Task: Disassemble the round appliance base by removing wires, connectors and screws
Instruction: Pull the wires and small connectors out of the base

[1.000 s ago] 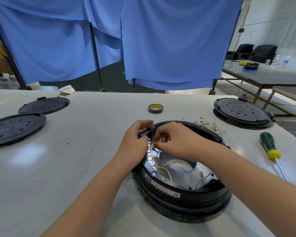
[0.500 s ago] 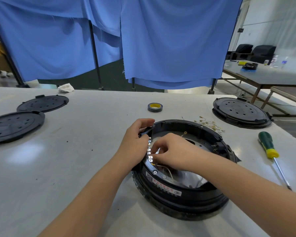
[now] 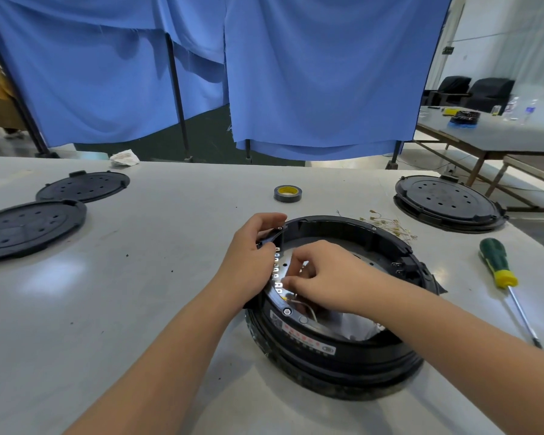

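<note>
The left hand (image 3: pixel 252 249) was curled over the left rim of the round appliance base (image 3: pixel 336 350), its fingers gripping the black edge. The right hand (image 3: pixel 324 274) was reached inside the base with fingers bent, pinching at the row of metal connectors (image 3: pixel 277 268) along the inner left wall; exactly what was pinched could not be told. Thin wires (image 3: pixel 308 310) were seen just below those fingertips. The base was set on the white table (image 3: pixel 139 293), near its front. A roll of tape (image 3: pixel 288 193) lay behind it, loose removed wires (image 3: pixel 387 222) beside it, a green-handled screwdriver (image 3: pixel 500 268) to the right, and black round covers (image 3: pixel 29 227) to the left.
</note>
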A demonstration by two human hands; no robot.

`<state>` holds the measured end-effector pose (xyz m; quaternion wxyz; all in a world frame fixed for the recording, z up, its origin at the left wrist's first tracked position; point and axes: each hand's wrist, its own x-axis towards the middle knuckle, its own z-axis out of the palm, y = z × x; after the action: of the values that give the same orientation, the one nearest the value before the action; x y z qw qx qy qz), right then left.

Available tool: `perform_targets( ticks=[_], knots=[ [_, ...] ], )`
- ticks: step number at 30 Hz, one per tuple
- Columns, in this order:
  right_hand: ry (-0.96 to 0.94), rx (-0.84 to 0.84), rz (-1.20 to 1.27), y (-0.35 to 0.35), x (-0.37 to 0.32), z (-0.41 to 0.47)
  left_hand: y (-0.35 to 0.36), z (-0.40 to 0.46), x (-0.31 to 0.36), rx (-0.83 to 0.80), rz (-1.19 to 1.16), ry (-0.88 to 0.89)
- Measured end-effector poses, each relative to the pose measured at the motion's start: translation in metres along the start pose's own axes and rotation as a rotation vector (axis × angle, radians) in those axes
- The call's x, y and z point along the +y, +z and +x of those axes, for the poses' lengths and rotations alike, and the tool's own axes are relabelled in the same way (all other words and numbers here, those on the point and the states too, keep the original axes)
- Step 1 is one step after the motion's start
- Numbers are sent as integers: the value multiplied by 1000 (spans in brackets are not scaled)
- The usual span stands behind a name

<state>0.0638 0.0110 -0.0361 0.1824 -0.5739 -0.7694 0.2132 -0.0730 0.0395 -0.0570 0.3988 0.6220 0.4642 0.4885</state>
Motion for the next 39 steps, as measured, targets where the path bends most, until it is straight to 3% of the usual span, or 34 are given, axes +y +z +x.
perform_targets(
  ticks=[6, 12, 19, 27, 34, 39],
  knots=[
    [-67, 12, -3, -3, -2, -2, 0, -1, 0, 2, 9, -6],
    [-81, -245, -27, -12, -6, -7, 1, 1, 0, 14, -18, -21],
    [-107, -161, 46, -1, 1, -5, 0, 0, -3, -33, -5, 2],
    [-165, -268, -86, -13, -1, 5, -4, 1, -6, -107, -1, 28],
    [-143, -154, -136, 1, 6, -5, -5, 2, -8, -100, -33, 31],
    [-157, -203, -117, -3, 6, -4, -4, 4, -9, -112, 6, 36]
  ],
)
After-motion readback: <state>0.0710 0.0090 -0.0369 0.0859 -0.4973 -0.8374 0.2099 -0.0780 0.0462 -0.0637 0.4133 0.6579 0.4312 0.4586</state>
